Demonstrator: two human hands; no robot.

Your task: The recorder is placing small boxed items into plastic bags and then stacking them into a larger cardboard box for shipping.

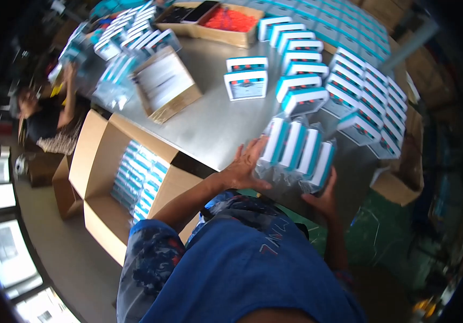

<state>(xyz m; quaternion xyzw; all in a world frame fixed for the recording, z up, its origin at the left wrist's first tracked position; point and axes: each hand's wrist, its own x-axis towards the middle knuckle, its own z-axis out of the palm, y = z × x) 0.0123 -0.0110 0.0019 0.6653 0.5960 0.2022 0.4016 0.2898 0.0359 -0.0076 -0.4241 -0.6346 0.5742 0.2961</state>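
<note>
Several white and teal product boxes in clear plastic bags (296, 151) stand in a row at the near edge of the metal table (211, 133). My left hand (247, 165) is spread at the left end of this row, its fingertips by the leftmost box. At the right end, my right hand (324, 194) has its fingers along the outer box. Whether either hand presses on the boxes I cannot tell. To the left, a large open cardboard carton (106, 169) holds rows of similar bagged boxes (142, 177).
Unbagged boxes (304, 76) stand in rows beyond my hands and at the right (360, 97). A shallow carton with white contents (166, 84) lies on the table. Farther back is a divided tray of red and black pieces (231, 22). Another person (49, 117) is at the far left.
</note>
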